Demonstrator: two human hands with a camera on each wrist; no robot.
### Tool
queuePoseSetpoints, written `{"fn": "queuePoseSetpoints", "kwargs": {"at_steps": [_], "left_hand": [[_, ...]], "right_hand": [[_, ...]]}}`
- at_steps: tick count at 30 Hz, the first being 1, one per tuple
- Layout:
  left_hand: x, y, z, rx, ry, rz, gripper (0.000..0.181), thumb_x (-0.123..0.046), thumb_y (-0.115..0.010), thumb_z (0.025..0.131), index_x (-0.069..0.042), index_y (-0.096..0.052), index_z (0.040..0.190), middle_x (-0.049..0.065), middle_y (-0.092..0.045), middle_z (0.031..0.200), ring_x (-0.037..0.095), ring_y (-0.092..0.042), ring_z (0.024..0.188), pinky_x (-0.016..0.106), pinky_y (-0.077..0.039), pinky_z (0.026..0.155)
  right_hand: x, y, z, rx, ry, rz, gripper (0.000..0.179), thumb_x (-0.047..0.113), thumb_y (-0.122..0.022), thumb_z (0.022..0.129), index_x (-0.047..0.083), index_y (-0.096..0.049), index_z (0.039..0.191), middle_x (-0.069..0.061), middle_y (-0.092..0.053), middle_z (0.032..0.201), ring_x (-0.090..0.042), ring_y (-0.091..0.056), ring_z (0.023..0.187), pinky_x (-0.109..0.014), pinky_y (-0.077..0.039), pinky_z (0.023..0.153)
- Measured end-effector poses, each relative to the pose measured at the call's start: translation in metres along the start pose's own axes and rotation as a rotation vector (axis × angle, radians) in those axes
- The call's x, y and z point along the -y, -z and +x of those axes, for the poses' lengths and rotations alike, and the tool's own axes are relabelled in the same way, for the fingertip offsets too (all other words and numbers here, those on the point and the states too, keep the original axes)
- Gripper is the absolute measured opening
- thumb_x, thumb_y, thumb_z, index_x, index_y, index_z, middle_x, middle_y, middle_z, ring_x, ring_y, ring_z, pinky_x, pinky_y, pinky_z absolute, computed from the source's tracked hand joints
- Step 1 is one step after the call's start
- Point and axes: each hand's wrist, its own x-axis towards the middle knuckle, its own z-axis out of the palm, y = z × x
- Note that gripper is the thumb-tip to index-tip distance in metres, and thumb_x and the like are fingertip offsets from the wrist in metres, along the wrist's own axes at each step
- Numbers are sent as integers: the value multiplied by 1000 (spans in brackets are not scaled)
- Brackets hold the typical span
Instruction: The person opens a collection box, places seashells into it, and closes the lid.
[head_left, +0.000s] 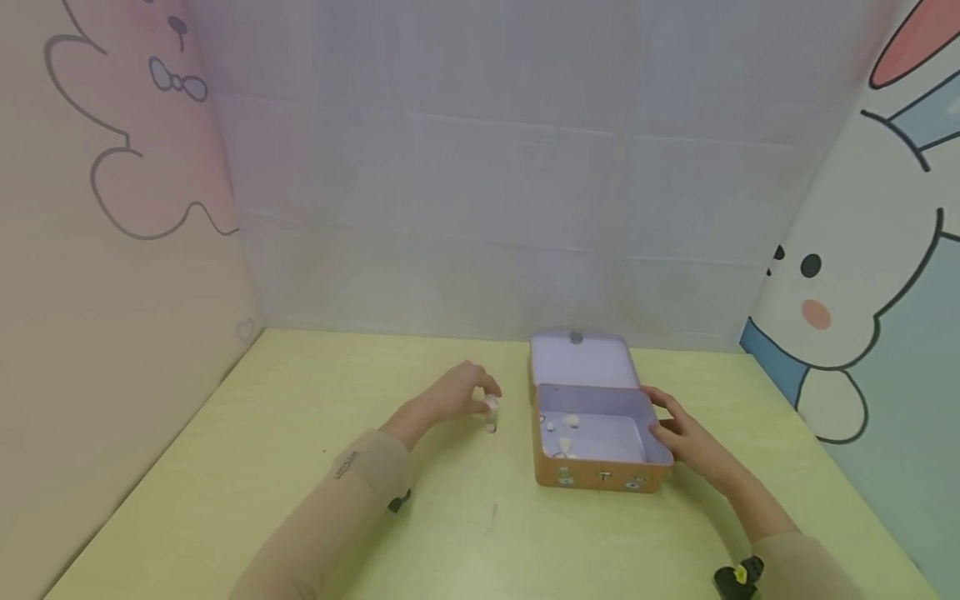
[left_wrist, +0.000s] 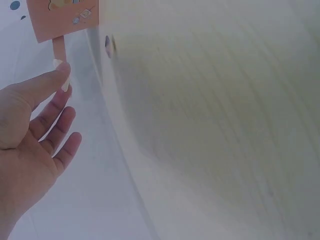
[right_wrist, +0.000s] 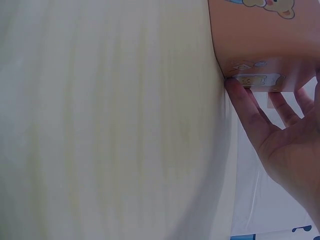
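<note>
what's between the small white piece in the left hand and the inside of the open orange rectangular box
Only the box's left wall; bare yellow table lies between it and the piece. A small round object lies by the piece, off that path.

Free lane on the table (head_left: pixel 562 542) runs from lower centre to the box (head_left: pixel 600 478), between both forearms. Entry open from above; lid (head_left: pixel 581 362) obstructs the rear, right hand (head_left: pixel 690 437) the right side. Narrow gap leftward; left hand (head_left: pixel 453 393) bounds it.

Open orange case (head_left: pixel 585 478), white piece (head_left: pixel 491 402) pinched nearby
</note>
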Motion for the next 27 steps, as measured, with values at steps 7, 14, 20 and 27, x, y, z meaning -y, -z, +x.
{"fn": "queuePoseSetpoints", "kwargs": {"at_steps": [7,14,20,27], "left_hand": [[-7,4,-3,-51,-44,-15,25,-12,-73,81,-6,-70,105,4,-68,100,29,-58,100,41,-43,91],[-18,11,-6,-75,-34,-38,24,-15,-73,82,-7,-70,105,5,-68,100,30,-57,99,39,-44,87],[-30,16,-9,-112,-7,-27,22,-19,-73,83,-11,-71,103,-1,-68,98,24,-57,97,35,-44,87],[-41,17,-12,-156,-1,-16,23,-23,-74,82,-11,-71,101,-3,-67,93,13,-53,89,31,-44,83]], "right_hand": [[0,0,0,0,3,1,60,23,-45,100,16,-13,150,-24,-10,151,-53,-37,122,-49,-53,80],[-1,0,0,0,10,5,59,23,-44,100,17,-13,150,-25,-11,151,-53,-38,122,-47,-53,79],[-3,0,-1,2,21,8,59,22,-44,100,16,-13,150,-25,-11,151,-53,-38,121,-48,-53,79],[-6,0,0,0,26,15,59,22,-44,100,16,-13,150,-25,-11,150,-54,-37,122,-49,-53,79]]}}
